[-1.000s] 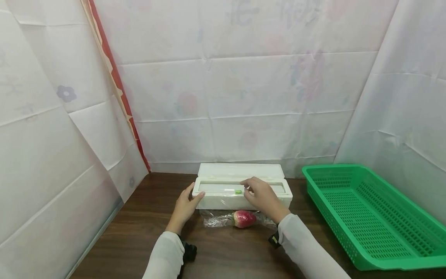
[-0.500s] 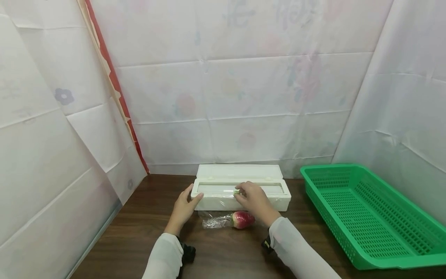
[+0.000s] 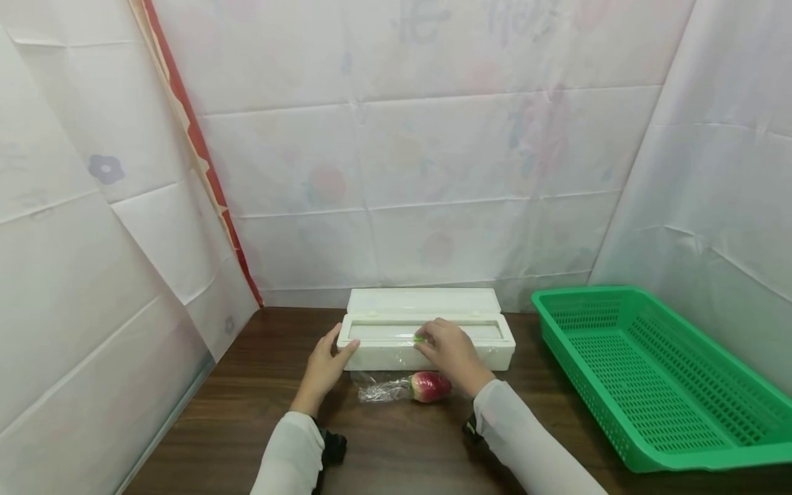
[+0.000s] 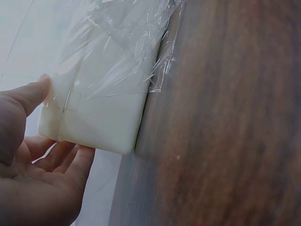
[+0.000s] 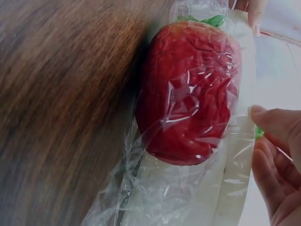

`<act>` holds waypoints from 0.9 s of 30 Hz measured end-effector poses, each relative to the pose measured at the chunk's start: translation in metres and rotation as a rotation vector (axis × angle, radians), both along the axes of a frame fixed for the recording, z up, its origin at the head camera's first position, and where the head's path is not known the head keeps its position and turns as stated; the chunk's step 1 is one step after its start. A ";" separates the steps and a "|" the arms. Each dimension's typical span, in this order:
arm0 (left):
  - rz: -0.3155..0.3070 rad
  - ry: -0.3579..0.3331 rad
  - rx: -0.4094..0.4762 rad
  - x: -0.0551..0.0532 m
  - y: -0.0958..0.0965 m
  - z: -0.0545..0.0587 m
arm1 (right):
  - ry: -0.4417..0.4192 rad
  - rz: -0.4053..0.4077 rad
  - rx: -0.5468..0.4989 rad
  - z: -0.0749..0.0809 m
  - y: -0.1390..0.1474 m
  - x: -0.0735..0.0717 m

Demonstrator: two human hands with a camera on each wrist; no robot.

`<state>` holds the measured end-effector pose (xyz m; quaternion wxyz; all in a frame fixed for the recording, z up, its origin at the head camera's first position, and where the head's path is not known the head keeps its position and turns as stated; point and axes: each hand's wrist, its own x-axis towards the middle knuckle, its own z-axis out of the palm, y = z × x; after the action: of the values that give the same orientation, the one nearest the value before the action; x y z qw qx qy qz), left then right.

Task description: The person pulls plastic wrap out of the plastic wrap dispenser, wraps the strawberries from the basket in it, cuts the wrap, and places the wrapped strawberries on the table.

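A white cling film dispenser (image 3: 377, 357) with its lid raised lies across the table. My left hand (image 3: 324, 368) grips its left end, the thumb on the top edge and the fingers round the end face, as the left wrist view shows. My right hand (image 3: 454, 354) pinches the small green cutter slider (image 5: 259, 132) on the dispenser's front edge, mostly hidden by the fingertips. Clear cling film (image 4: 127, 52) hangs over the front face down to the table. On the film, in front of the dispenser, lies a red strawberry-shaped fruit (image 5: 188, 94), pale with green leaves at its left end.
A green perforated plastic basket (image 3: 640, 447) stands to the right on the dark wooden table (image 3: 235, 412). White patterned sheeting (image 3: 297, 254) rises close behind the dispenser and on both sides.
My right hand has moved left along the dispenser and taken the green slider between its fingertips. My left hand keeps its grip on the dispenser's end.
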<state>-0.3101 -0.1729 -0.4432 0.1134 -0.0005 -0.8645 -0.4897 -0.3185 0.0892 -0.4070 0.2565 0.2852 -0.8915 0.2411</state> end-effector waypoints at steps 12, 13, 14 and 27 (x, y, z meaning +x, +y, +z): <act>0.002 0.005 -0.006 -0.001 -0.001 0.002 | 0.016 0.004 0.030 0.002 -0.002 -0.001; 0.001 0.008 -0.005 -0.001 -0.001 0.002 | 0.015 0.003 0.034 0.002 -0.002 -0.001; -0.001 0.009 -0.005 -0.001 0.000 0.002 | 0.015 0.001 0.040 0.002 -0.002 -0.001; 0.008 -0.003 -0.008 0.000 0.001 0.000 | 0.018 -0.010 0.088 0.003 -0.004 0.001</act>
<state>-0.3101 -0.1723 -0.4427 0.1139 0.0032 -0.8667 -0.4857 -0.3177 0.0853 -0.4038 0.2531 0.2941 -0.9002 0.1977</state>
